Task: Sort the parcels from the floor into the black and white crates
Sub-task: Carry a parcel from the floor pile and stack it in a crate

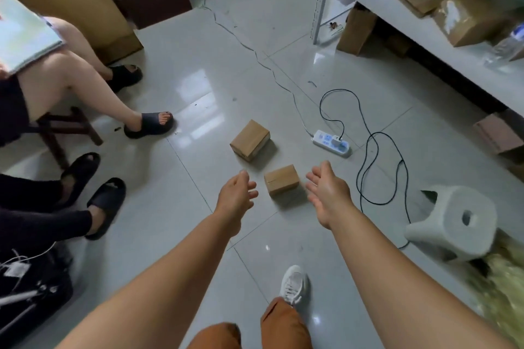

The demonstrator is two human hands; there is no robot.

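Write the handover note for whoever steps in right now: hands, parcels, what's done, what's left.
Left hand: open, holds nothing, reaching down beside the near parcel.
Right hand: open, holds nothing, on that parcel's other side; neither hand touches it.
Far parcel: on the floor tiles, apart from the near one.
Black and white crates: not in view.
Done: cannot tell from this view.
Left: pick up both floor parcels and sort them into the crates. Mind the power strip and black cable on the floor to the right.

The glossy tiled floor point(175, 221) carries two cardboard parcels: a larger one point(250, 140), a smaller one point(281, 180) near it, plus a white power strip point(331, 143) and a white stool point(453, 221).
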